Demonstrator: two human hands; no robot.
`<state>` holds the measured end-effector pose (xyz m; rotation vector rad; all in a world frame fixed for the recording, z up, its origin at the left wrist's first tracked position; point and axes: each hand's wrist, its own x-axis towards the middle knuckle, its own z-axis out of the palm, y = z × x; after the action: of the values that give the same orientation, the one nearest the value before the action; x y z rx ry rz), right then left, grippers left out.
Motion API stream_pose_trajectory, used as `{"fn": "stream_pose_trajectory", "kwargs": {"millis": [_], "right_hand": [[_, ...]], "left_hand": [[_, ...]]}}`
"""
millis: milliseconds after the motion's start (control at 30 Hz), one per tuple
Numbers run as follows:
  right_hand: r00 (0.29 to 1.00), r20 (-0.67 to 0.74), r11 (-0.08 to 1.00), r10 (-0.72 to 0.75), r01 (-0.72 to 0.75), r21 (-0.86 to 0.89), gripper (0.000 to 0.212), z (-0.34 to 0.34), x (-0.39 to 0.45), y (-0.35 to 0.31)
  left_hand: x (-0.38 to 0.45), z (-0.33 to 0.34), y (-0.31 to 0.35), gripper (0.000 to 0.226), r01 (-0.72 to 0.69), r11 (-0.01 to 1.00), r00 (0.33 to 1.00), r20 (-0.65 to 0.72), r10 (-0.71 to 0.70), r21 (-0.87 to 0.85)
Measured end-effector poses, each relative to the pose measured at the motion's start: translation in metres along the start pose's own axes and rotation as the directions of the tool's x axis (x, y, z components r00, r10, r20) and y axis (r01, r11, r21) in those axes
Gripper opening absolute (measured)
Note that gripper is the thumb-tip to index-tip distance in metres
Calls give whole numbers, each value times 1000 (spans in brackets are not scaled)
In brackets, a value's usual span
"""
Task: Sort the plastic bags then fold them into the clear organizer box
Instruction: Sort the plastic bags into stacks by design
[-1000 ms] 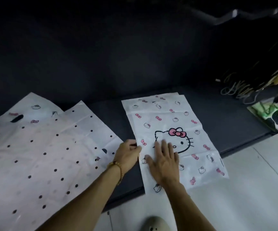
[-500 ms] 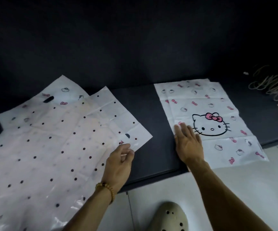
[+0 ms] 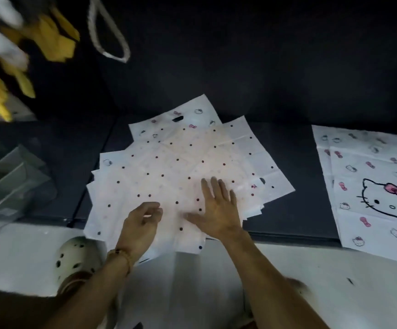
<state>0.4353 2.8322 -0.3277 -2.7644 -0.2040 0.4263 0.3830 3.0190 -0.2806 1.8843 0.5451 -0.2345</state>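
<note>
- Right hand (image 3: 216,210) lies flat, palm down, fingers straight and spread, pressing on the pile of polka-dot bags (image 3: 181,172).
- Left hand (image 3: 143,224) hovers just beside it over the pile's near edge, fingers loosely curled, thumb close to the fingertips; whether it pinches a sheet cannot be told. A beaded bracelet (image 3: 121,256) circles its wrist.
- Both forearms reach in from the lower edge and converge on the pile.
- Dotted bags lie fanned and overlapping on the dark tabletop (image 3: 295,210); several layers show, exact count unclear.
- One cat-print bag (image 3: 371,186) lies flat, well apart to the right.
- One clear organizer box (image 3: 7,181) stands at the left, apart from the pile.
- One perforated pale shoe (image 3: 74,255) shows on the floor below.
</note>
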Motion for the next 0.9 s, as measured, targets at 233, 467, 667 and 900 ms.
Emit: {"fn": "stream_pose_trajectory", "kwargs": {"millis": [233, 467, 667, 900], "right_hand": [[988, -130, 996, -78, 83, 38, 31, 11, -7, -24], [980, -13, 954, -200, 197, 224, 15, 0, -25, -62], [968, 205, 918, -143, 52, 394, 42, -1, -36, -85], [996, 51, 995, -71, 74, -71, 81, 19, -19, -92]], "left_hand": [[3, -47, -33, 13, 106, 991, 992, -63, -111, -80], [12, -41, -23, 37, 310, 823, 940, 24, -340, -476], [21, -44, -32, 36, 258, 769, 920, -95, -381, -585], [8, -39, -41, 8, 316, 794, 931, 9, -365, -519]]}}
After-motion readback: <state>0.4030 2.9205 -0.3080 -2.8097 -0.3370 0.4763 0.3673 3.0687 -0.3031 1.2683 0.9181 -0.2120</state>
